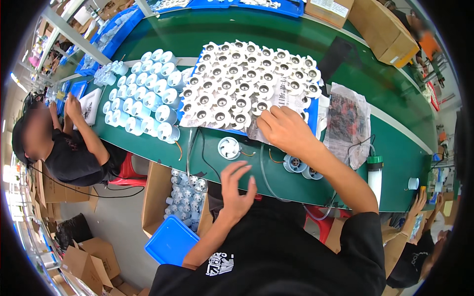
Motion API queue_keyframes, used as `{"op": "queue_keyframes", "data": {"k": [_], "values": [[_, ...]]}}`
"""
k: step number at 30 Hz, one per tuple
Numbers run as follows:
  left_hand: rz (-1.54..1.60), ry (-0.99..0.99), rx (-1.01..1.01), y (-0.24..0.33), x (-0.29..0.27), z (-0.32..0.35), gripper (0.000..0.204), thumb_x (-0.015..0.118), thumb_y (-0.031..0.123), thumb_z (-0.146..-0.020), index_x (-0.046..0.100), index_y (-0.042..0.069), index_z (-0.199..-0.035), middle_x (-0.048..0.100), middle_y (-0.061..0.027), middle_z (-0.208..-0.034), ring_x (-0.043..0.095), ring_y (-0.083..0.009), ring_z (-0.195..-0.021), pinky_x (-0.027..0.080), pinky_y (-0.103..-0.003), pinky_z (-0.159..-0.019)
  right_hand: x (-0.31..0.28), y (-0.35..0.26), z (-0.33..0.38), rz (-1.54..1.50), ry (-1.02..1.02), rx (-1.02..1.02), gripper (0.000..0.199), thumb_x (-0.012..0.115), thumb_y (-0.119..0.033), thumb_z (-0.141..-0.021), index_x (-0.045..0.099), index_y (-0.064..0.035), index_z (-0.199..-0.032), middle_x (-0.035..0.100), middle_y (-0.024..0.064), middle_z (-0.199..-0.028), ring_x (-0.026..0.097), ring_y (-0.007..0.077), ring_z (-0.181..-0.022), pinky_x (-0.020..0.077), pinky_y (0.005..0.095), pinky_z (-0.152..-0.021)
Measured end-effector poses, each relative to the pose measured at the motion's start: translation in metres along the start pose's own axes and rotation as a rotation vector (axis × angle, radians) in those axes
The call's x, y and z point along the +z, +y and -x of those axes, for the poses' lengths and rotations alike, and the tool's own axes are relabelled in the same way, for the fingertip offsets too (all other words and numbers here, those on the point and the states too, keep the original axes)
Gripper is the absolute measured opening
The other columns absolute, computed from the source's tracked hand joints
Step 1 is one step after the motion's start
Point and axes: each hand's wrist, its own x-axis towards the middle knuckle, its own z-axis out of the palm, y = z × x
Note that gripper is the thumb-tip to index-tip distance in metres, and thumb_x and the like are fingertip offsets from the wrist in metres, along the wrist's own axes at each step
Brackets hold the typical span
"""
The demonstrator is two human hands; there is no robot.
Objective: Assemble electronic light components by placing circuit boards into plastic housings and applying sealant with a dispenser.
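White rotors (244, 88) on the far tray (313, 116) look left to fit, one near cup (229, 148) seems done, two right cups (293, 165) not, with left hand (234, 192) spread, right hand (285, 130) curled, grip hidden.

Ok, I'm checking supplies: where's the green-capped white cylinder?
On the head view's right, the cylinder is by the near edge of the green table, right of the bare right forearm.

Light is bright, with far-left glare and bent, possibly soft edges.
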Motion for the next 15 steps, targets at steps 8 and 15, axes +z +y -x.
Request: {"op": "queue_keyframes", "data": {"k": [8,15], "values": [[-0.026,-0.275,0.030,0.020,0.043,-0.016,0.058,0.077,0.015,-0.078,0.052,0.001,-0.128,0.056,-0.0161,-0.123,0.050,-0.0364,-0.118,0.039,-0.046,-0.101,-0.002,0.014,0.006,0.008,-0.018,-0.053,0.027,0.064,-0.010,-0.074,0.066,-0.0090,-0.101,0.055,0.0014,-0.088,0.058,0.0172,-0.082,0.0502,0.0308,-0.069],[-0.233,-0.324,0.034,0.021,0.069,-0.014,0.070,0.082,0.033,-0.073,0.051,0.000,-0.127,0.056,-0.0138,-0.124,0.045,-0.0334,-0.124,0.030,-0.054,-0.103,0.004,0.015,0.002,0.085,-0.028,-0.146,0.021,0.064,-0.012,-0.073,0.064,-0.0071,-0.093,0.055,0.0000,-0.085,0.056,0.0160,-0.081,0.0447,0.0283,-0.068]]}}
